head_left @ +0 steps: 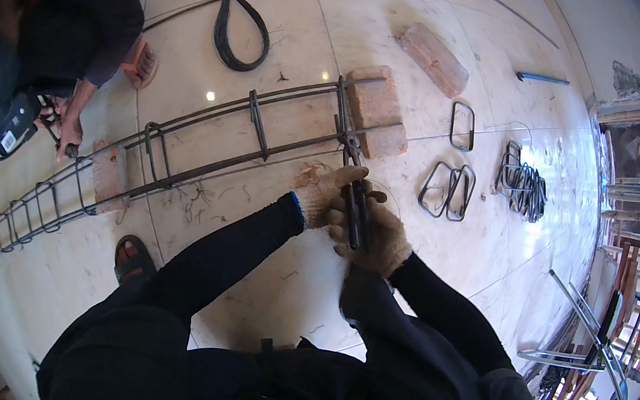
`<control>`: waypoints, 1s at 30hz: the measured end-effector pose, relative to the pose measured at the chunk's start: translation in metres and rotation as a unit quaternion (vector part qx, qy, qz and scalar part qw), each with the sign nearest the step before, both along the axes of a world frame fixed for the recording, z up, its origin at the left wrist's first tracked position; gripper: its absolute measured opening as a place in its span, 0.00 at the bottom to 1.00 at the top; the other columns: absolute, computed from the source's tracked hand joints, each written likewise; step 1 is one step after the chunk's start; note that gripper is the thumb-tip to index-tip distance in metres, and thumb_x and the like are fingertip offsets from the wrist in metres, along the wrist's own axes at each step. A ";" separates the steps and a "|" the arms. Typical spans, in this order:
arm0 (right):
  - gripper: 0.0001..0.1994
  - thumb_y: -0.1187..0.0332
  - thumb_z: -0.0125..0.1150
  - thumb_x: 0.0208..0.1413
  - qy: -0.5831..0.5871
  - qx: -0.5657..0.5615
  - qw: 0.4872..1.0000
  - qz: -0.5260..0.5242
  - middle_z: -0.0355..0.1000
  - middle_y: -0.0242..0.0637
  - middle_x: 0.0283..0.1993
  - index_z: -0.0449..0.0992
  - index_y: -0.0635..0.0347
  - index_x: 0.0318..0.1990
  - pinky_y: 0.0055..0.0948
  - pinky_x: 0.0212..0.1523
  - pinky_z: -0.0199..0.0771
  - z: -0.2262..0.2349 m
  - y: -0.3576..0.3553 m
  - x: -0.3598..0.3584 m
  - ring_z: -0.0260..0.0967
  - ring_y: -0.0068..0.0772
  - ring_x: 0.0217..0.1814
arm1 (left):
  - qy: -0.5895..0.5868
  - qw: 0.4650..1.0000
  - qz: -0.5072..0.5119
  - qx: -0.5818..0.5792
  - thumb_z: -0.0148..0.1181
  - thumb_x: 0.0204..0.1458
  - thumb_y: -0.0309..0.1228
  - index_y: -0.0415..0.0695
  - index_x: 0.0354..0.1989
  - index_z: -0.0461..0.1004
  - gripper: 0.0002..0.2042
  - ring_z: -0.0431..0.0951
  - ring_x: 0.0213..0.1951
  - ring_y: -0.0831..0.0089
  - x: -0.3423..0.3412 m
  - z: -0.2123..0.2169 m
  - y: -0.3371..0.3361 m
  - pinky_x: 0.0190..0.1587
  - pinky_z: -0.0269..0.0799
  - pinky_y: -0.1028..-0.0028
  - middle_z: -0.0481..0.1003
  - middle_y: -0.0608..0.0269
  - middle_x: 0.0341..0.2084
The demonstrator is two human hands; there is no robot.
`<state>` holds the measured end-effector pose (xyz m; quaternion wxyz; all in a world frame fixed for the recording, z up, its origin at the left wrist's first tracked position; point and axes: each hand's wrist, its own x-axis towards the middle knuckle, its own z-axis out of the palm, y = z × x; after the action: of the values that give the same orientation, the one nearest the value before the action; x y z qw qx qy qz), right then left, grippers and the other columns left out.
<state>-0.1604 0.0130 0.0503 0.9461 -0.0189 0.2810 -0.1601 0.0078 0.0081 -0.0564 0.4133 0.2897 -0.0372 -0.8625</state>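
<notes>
My gloved right hand point(383, 238) is wrapped around the black handles of a pair of pincers point(354, 212). Beside it, my gloved left hand point(322, 198) closes on the same tool from the left, fingers near its upper handles. The metal jaws meet the lower corner of the end stirrup point(342, 104) of a long rebar cage point(219, 158). I cannot make out any tie wire inside the jaws. The cage's near end rests on a brick point(377, 109), and another brick point(108, 175) supports it farther left.
At left a crouching person's hand point(72, 131) works at the cage beside a black power tool point(19, 124). A looped wire bundle point(230, 25), a loose brick point(434, 58), loose stirrups point(522, 185) and a blue-black rod point(542, 78) lie on the tiles. Metal legs point(590, 331) stand right.
</notes>
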 end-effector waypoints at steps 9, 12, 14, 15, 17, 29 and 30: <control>0.16 0.57 0.65 0.62 0.588 -0.567 0.397 0.418 0.83 0.46 0.42 0.77 0.59 0.49 0.49 0.46 0.81 -0.027 -0.031 -0.023 0.83 0.51 0.48 | -0.144 0.984 -0.089 -0.064 0.53 0.69 0.57 0.39 0.62 0.75 0.31 0.76 0.62 0.60 0.005 0.037 0.001 0.65 0.72 0.59 0.77 0.53 0.60; 0.19 0.60 0.63 0.60 0.673 -0.518 0.339 0.405 0.82 0.60 0.45 0.79 0.67 0.50 0.51 0.51 0.81 0.045 -0.033 0.014 0.82 0.59 0.51 | -0.233 0.966 -0.076 -0.081 0.54 0.68 0.60 0.42 0.61 0.76 0.31 0.76 0.61 0.66 -0.002 0.041 0.004 0.64 0.69 0.63 0.79 0.58 0.57; 0.21 0.57 0.67 0.57 0.639 -0.542 0.374 0.397 0.81 0.61 0.42 0.79 0.70 0.47 0.50 0.49 0.82 0.044 -0.024 0.018 0.82 0.60 0.48 | -0.201 0.975 -0.029 -0.085 0.55 0.67 0.61 0.43 0.58 0.77 0.31 0.77 0.57 0.69 -0.022 0.034 -0.005 0.59 0.70 0.66 0.81 0.61 0.52; 0.23 0.56 0.69 0.55 0.622 -0.554 0.390 0.392 0.81 0.62 0.41 0.79 0.71 0.46 0.49 0.48 0.82 0.043 -0.021 0.017 0.82 0.61 0.47 | -0.202 0.976 -0.012 -0.087 0.54 0.68 0.61 0.43 0.57 0.78 0.30 0.77 0.55 0.69 -0.028 0.031 -0.009 0.58 0.70 0.66 0.81 0.60 0.51; 0.25 0.52 0.65 0.61 0.569 -0.496 0.535 0.378 0.83 0.54 0.43 0.79 0.71 0.51 0.45 0.50 0.82 0.034 -0.018 0.013 0.83 0.56 0.48 | -0.205 0.974 0.028 -0.088 0.51 0.70 0.59 0.43 0.56 0.78 0.29 0.78 0.52 0.69 -0.035 0.023 -0.014 0.56 0.71 0.66 0.82 0.59 0.50; 0.20 0.50 0.62 0.66 0.209 -0.232 0.928 0.201 0.80 0.37 0.41 0.78 0.56 0.53 0.47 0.47 0.79 0.020 -0.020 0.009 0.79 0.43 0.43 | 0.020 0.997 0.016 -0.076 0.49 0.72 0.55 0.44 0.64 0.72 0.27 0.76 0.62 0.59 -0.001 0.016 -0.004 0.66 0.75 0.57 0.74 0.53 0.65; 0.20 0.50 0.63 0.64 0.333 -0.335 0.849 0.236 0.80 0.39 0.39 0.78 0.57 0.51 0.49 0.46 0.79 0.014 -0.019 0.008 0.80 0.47 0.42 | 0.017 0.997 0.002 -0.078 0.49 0.72 0.56 0.45 0.65 0.72 0.28 0.75 0.63 0.60 0.001 0.013 -0.003 0.65 0.74 0.58 0.74 0.55 0.65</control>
<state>-0.1521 -0.0056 0.0642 0.7411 -0.4526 0.4959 -0.0006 0.0089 0.0053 -0.0430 0.4370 0.2424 -0.0964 -0.8608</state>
